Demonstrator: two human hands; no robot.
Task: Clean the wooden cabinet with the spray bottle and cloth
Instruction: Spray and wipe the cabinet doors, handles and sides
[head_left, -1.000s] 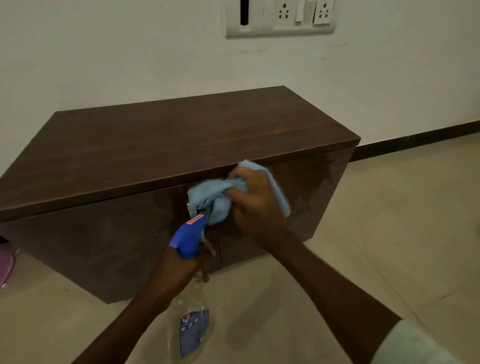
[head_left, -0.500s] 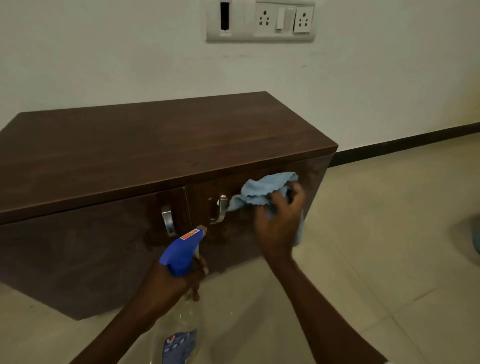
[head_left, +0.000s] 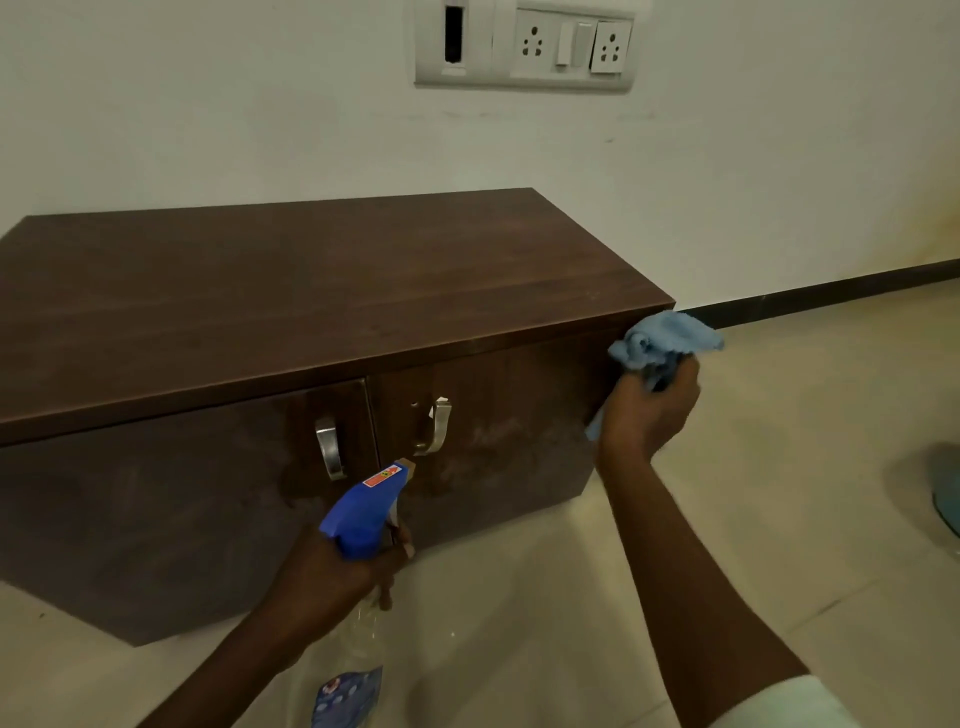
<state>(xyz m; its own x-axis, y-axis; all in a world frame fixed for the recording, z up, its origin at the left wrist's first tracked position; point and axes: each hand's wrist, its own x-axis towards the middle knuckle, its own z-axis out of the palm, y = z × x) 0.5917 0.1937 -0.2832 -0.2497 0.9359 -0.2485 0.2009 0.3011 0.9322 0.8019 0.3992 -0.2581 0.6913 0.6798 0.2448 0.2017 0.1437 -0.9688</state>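
Right hand (head_left: 647, 410) shifted from door centre to cabinet (head_left: 311, 291) right front corner, clutching bunched cloth (head_left: 662, 338). Left hand (head_left: 337, 577) grips spray bottle (head_left: 363, 514), nozzle toward 2 handles.

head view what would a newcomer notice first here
The dark wooden cabinet fills the middle, against the white wall. At its front right corner the right hand grips a bunched light-blue cloth, while lower centre the left hand holds a spray bottle with a bright blue head aimed at the cabinet front.
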